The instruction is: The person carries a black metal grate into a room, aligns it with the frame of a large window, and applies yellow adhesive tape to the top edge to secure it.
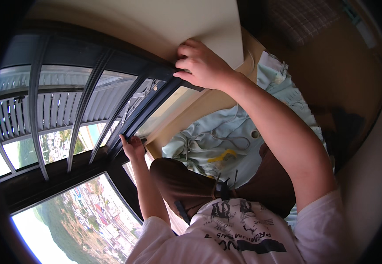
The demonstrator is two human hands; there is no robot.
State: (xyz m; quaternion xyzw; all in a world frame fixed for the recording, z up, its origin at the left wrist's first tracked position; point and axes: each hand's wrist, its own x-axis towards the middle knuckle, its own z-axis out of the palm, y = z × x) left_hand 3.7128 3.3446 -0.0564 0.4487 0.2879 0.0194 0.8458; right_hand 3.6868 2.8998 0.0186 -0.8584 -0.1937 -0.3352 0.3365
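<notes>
A dark window frame (156, 100) slants between my two hands. My right hand (202, 64) is at its upper end, against the cream wall panel (213, 22); its fingers are bent and its thumb lies along the frame's edge. Just under that hand a short dark piece (194, 85) sticks out. My left hand (134, 149) is lower down, at the other end of the same frame, fingers up and closed about its edge. Whether a thin strip is also held there I cannot make out.
Dark window bars (83, 105) and louvred shutters (65, 108) are at left, above a lower pane (90, 211) showing hillside buildings. Pale green fabric (208, 136) with eyelets and a yellow strip (221, 156) lies around my bent legs (178, 180). A checked cloth (303, 20) is at far right.
</notes>
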